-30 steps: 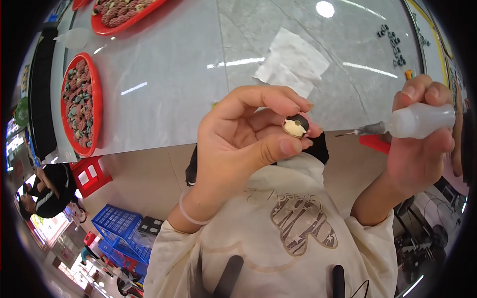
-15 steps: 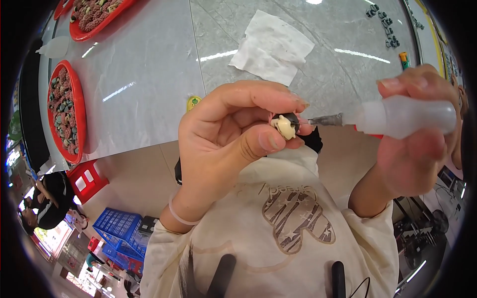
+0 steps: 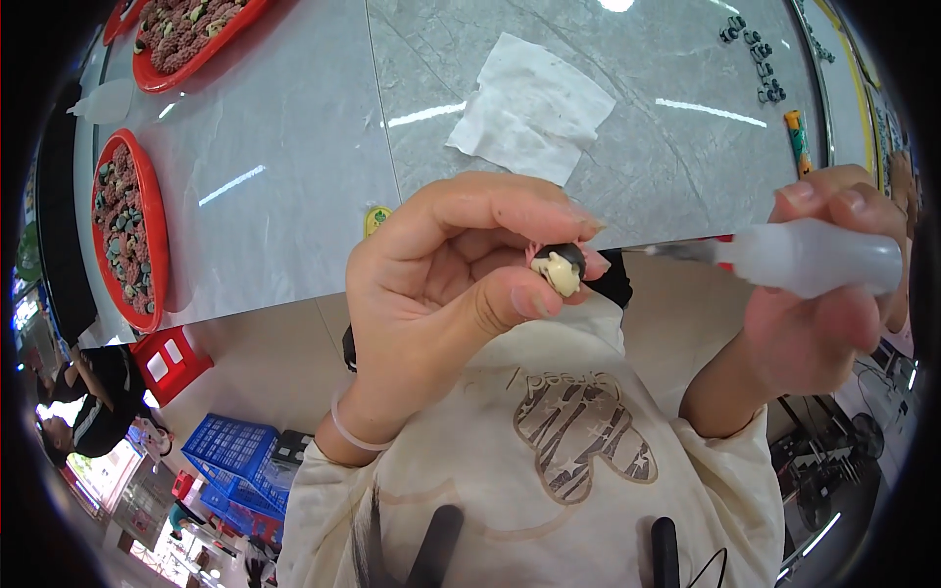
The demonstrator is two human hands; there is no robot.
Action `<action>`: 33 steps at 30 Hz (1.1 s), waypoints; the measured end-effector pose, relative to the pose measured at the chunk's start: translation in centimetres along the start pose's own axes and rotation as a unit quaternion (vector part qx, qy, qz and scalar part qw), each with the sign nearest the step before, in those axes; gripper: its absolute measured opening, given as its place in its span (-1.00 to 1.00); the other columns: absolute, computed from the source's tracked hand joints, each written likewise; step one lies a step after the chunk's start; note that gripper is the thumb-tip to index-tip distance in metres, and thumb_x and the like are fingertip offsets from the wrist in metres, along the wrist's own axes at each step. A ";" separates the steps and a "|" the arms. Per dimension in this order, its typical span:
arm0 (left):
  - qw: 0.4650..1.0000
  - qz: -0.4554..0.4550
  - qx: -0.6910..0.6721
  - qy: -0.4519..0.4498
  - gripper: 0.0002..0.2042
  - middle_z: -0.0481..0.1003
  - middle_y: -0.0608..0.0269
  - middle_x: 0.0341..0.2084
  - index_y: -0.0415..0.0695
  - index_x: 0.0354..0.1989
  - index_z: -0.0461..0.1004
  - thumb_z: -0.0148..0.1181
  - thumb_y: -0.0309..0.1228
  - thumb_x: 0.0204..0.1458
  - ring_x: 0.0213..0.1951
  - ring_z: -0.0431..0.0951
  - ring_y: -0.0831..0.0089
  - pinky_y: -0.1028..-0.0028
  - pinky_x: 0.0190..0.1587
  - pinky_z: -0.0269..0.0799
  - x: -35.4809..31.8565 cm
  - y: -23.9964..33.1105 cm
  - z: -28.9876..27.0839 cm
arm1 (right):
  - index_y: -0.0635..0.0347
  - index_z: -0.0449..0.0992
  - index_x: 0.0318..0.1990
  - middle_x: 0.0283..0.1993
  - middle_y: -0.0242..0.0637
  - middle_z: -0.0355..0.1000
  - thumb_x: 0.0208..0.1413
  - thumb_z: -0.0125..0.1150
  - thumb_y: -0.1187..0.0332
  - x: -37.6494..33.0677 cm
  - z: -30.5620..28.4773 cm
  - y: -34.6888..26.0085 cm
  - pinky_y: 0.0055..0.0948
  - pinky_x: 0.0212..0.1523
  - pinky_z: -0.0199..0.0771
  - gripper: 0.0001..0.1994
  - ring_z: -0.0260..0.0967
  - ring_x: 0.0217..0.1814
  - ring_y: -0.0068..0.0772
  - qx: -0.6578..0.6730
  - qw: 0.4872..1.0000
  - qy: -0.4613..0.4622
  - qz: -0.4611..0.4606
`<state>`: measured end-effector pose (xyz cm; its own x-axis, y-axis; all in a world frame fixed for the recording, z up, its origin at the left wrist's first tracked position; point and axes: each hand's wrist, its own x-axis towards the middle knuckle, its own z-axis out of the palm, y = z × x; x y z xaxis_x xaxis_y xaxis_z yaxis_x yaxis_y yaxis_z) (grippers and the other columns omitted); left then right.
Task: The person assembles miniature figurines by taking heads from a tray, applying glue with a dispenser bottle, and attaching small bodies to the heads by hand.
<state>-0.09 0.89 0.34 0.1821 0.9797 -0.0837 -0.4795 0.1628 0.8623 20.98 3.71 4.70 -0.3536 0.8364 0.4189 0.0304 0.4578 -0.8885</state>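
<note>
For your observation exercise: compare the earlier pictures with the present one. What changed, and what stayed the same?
The squeeze bottle in the right hand had its nozzle at the small cream-and-black piece; it has drawn back rightward. The left hand still pinches the piece; the white tissue lies unmoved.

The squeeze bottle (image 3: 818, 257) has pulled back to the right. Half a second ago its thin metal tip was touching the little black and cream piece (image 3: 561, 268); now there is a gap between them. The right hand (image 3: 818, 314) moved away with it (toward the edge of the view). The white tissue (image 3: 534, 108) on the table (image 3: 294, 176) now sits a bit lower in the view.
</note>
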 end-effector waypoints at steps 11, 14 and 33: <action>0.997 0.017 -0.059 -0.053 -0.78 0.34 0.01 -0.30 -0.35 -0.29 0.32 0.12 -0.58 -0.14 -0.31 0.44 0.33 0.48 -0.31 0.47 0.5 0.1 -0.1 | 0.32 0.29 -0.24 -0.26 -0.20 0.34 -0.27 0.22 0.60 2.1 1.8 4.9 -0.54 -0.24 0.31 -0.65 0.31 -0.30 -0.46 -0.257 0.959 0.117 0.032; 0.999 0.003 -0.021 -0.040 -0.79 0.33 0.02 -0.30 -0.32 -0.30 0.32 0.12 -0.58 -0.15 -0.31 0.44 0.33 0.47 -0.31 0.48 0.3 0.2 -0.4 | 0.30 0.34 -0.27 -0.28 -0.30 0.36 -0.30 0.21 0.62 2.5 1.7 5.4 -0.59 -0.29 0.29 -0.67 0.29 -0.35 -0.54 -0.246 0.964 0.079 0.067; 0.997 -0.006 -0.060 -0.045 -0.77 0.32 0.02 -0.30 -0.34 -0.28 0.32 0.12 -0.64 -0.17 -0.29 0.43 0.31 0.46 -0.29 0.48 0.2 0.2 -0.7 | 0.40 0.34 -0.23 -0.27 -0.21 0.33 -0.10 0.00 0.59 1.6 -0.8 2.5 -0.60 -0.36 0.29 -0.79 0.32 -0.40 -0.50 -0.100 0.956 0.160 0.224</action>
<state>-0.80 1.20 0.14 0.2622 0.9641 -0.0432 -0.5756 0.1922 0.7948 21.18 6.46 3.27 0.0400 0.9968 0.0685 0.3018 0.0533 -0.9519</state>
